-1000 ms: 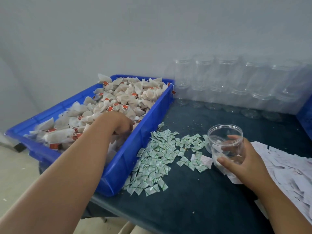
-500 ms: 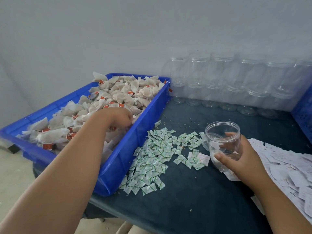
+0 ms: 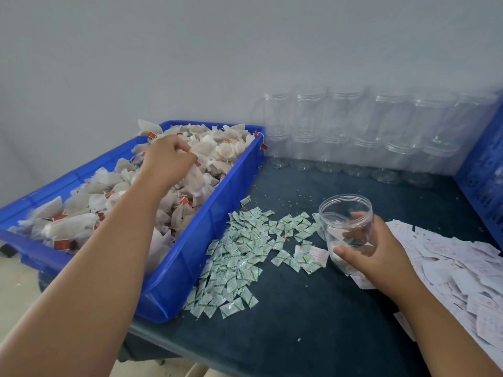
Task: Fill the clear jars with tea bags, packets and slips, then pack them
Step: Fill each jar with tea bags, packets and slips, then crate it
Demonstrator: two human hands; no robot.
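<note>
A blue tray [image 3: 190, 268] on the left is heaped with white tea bags [image 3: 217, 151] bearing red tags. My left hand [image 3: 167, 159] is down in the far part of the heap, fingers curled around tea bags. My right hand [image 3: 373, 254] holds a clear open jar [image 3: 345, 221] tilted on the dark table, with something white at its bottom. Small green-and-white packets [image 3: 245, 257] are scattered between the tray and the jar. White paper slips [image 3: 462, 270] lie in a pile at the right.
Two stacked rows of empty clear jars [image 3: 353, 131] line the back wall. A blue crate [image 3: 487, 172] stands at the far right. The dark table [image 3: 299, 322] has small grain crumbs on it. Its front edge runs close below my arms.
My left hand has moved from the middle of the tray toward its far end, into the tea bags there. My right hand keeps the jar in about the same place.
</note>
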